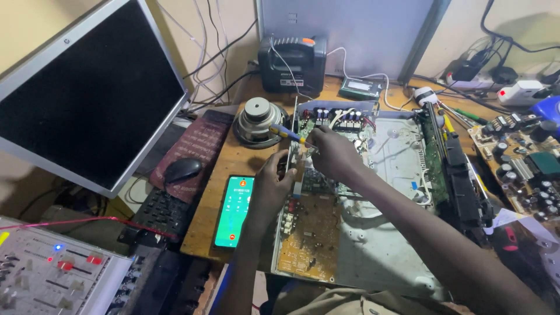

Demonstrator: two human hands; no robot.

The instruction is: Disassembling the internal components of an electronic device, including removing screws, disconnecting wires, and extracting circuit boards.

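A screwdriver (286, 133) was gripped in the closed right hand (333, 153); the board (296, 160) was pinched by the left hand (271, 189). Steady, square pressure seemed advisable.

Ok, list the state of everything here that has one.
Monitor: screen dark.
Phone: screen lit, lying flat.
Opened device chassis: cover off, boards exposed.
Screwdriver: held in right hand.
Left hand: gripping upright board.
Mixer panel: lights on.
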